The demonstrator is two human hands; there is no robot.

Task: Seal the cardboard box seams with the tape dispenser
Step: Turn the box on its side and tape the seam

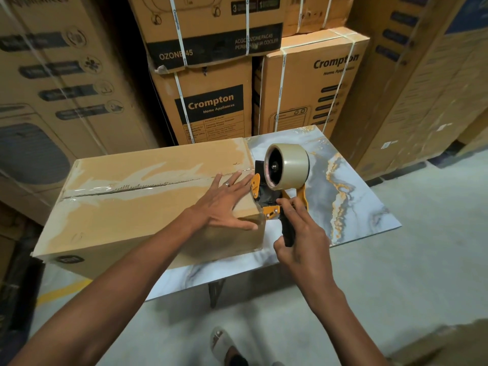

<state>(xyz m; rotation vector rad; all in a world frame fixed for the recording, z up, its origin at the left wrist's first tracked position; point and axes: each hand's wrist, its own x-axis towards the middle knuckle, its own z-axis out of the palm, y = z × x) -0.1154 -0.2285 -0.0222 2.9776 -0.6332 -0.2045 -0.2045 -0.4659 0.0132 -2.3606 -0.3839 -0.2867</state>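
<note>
**Taping the right end of the box**

From my head camera: the cardboard box lies on the marble-patterned table, its top seam under clear tape. My left hand lies open and flat on the box's near right corner, fingers spread. My right hand is closed around the black handle of the tape dispenser, which touches the box's right end. Stacked cartons stand beyond the table.
</note>
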